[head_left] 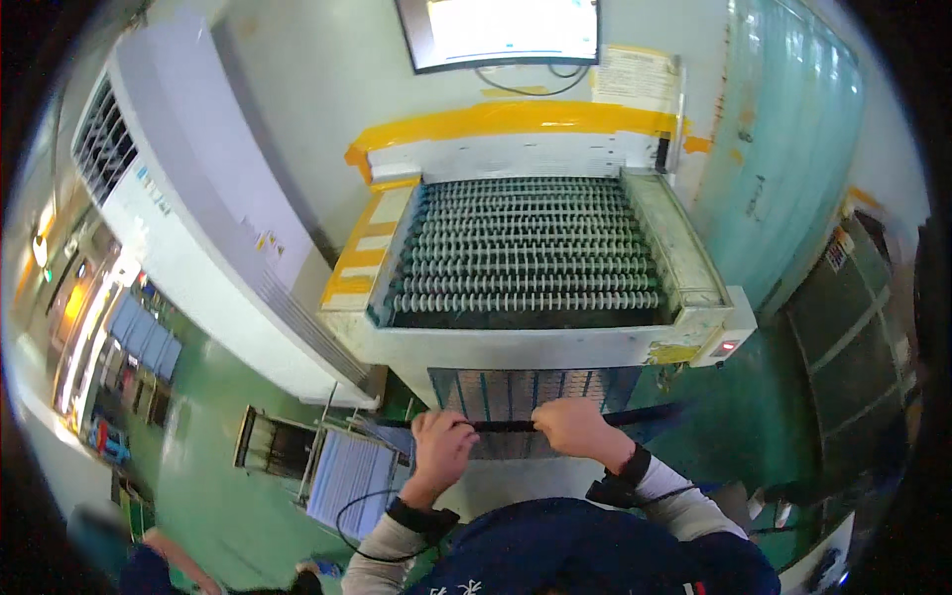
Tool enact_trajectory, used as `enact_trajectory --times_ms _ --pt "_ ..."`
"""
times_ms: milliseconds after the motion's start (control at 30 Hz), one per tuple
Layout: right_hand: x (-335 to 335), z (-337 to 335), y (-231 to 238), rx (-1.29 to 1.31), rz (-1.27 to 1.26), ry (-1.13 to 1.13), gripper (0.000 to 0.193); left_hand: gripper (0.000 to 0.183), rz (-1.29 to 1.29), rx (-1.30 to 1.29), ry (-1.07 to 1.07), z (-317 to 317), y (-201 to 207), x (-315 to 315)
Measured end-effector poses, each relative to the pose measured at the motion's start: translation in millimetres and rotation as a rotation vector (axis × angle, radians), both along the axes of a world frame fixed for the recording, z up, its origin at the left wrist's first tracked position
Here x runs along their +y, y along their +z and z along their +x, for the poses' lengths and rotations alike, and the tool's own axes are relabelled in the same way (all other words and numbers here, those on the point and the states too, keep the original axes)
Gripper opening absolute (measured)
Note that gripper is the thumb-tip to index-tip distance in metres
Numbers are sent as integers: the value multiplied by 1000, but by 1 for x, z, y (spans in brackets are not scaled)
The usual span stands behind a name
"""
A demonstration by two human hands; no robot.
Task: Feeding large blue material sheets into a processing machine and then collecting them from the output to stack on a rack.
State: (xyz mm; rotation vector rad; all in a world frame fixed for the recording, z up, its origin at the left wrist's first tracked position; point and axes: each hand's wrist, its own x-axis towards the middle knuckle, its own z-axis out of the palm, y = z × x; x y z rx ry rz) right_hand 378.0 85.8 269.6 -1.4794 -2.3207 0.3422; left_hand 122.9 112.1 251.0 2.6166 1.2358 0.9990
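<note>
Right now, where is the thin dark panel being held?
In the head view, lower centre: the thin dark panel is held edge-on between the left hand and right hand, just below the roller conveyor.

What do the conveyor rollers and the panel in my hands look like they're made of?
Rollers: pale ribbed discs on rods, matte, likely plastic. Panel: thin, stiff, gridded sheet with a dark edge, gripped by left hand and right hand; possibly a circuit laminate, hard to tell.

screen (501,30): top centre, lit white | paper notice (635,77): right beside it
</note>
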Motion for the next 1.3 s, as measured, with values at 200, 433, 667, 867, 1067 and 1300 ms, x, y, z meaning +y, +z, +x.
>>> enact_trajectory --times_ms 200,433,667,867,1067,1300 --pt "17 11 -108 155 -354 -37 31 12 -87 128 -35 -4 -111 22" --pt "-17 44 -143 176 -419 -233 40 13 -48 200 -199 32 -144 31" --pt "-9 43 -198 -185 -282 -263 17 10 -13 136 -191 33 -163 39" --pt "-5 27 -206 -181 -337 -320 16 10 -289 93 -276 2 -217 48" --pt "-12 36 -246 -84 -378 -280 18 10 -332 205 -108 2 -215 44" --pt "-19 36 -249 -178 -367 -305 19 14 -263 347 -23 -5 -220 24"
